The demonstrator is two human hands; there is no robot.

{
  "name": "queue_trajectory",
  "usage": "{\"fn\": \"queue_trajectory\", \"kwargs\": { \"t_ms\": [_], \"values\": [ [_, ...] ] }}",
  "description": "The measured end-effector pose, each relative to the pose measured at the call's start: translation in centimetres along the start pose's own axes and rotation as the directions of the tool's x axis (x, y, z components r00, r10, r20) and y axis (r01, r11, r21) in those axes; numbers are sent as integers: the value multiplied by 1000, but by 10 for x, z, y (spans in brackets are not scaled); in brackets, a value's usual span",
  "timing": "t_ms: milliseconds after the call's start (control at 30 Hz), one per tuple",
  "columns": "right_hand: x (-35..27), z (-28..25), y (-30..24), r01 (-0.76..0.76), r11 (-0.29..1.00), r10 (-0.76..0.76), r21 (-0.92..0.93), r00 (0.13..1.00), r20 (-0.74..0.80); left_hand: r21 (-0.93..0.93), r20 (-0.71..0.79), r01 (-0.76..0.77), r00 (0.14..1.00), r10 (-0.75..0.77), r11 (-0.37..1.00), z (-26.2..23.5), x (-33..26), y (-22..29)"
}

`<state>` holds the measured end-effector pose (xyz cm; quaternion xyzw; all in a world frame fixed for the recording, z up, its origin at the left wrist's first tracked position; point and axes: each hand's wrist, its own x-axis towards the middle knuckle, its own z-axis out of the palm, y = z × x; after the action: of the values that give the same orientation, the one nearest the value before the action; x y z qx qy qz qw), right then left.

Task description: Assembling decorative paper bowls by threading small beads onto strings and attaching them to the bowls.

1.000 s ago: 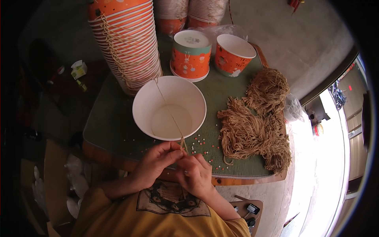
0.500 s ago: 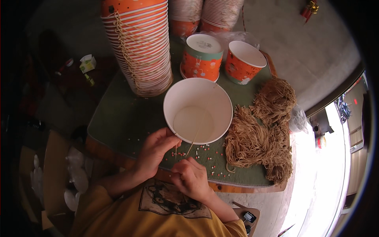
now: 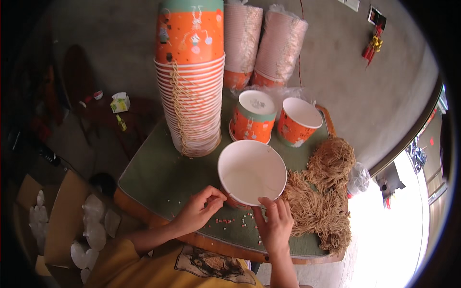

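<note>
A white-lined paper bucket (image 3: 269, 168) stands on the green tabletop, its mouth tipped toward me. My right hand (image 3: 276, 218) pinches the near edge of its rim, index finger over the lip. At the left of the rim, my left hand (image 3: 199, 211) has its thumb and index finger closed together at the bucket's side. Whatever lies between those fingertips is too small to make out. A bundle of tan cords (image 3: 312, 211) lies right of the bucket. Small red and white beads (image 3: 224, 221) are scattered on the cloth below it.
A tall stack of orange buckets (image 3: 192, 96) rises at the back left, tan cords hanging down it. Behind the bucket are an upturned bucket (image 3: 254, 117) and an upright one (image 3: 300, 122). Plastic-wrapped stacks (image 3: 281, 45) stand farther back. An open carton (image 3: 72, 216) sits at lower left.
My right hand has moved from below the bucket, where it held a cord, up to the near rim. My left hand has shifted along the rim's left side. The view has tilted up.
</note>
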<state>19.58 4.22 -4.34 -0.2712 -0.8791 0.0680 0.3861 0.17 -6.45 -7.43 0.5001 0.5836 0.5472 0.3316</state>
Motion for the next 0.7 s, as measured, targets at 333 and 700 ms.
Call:
{"fn": "queue_trajectory", "kwargs": {
  "t_ms": [333, 700],
  "values": [
    [147, -58, 2, -472, 249, 256, 845, 874, 413, 555, 175, -450, 886, 430, 700, -114, 59, 86],
    [310, -74, -83, 38, 308, -193, 951, 981, 23, 727, 33, -660, 309, 950, 190, -237, 160, 240]
  ]
}}
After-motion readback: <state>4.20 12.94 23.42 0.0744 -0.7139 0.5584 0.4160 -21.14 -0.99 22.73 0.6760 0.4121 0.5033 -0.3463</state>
